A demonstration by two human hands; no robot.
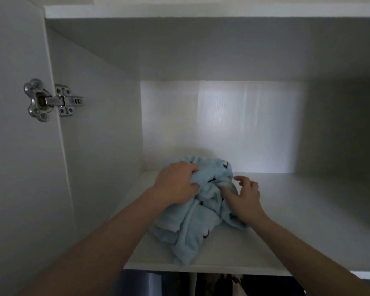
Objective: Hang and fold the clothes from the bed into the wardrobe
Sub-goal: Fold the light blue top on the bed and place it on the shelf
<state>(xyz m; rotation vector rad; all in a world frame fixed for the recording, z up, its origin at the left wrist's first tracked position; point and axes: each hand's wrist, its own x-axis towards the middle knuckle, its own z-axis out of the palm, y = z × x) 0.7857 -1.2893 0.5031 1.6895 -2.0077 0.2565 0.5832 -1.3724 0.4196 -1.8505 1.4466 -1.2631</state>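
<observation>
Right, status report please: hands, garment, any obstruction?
Left hand gripping blue garment. Right hand pressing its other side. Garment bunched on wardrobe shelf. Nothing in the way.

White wardrobe shelf (286, 221), crumpled light-blue garment (192, 223) on it

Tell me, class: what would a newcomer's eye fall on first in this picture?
First, the crumpled light blue garment on the white wardrobe shelf, centre frame. The left hand clutches its bunched fabric, while the right hand rests on its right side. Next, the shiny metal hinge on the open door, left.
</observation>
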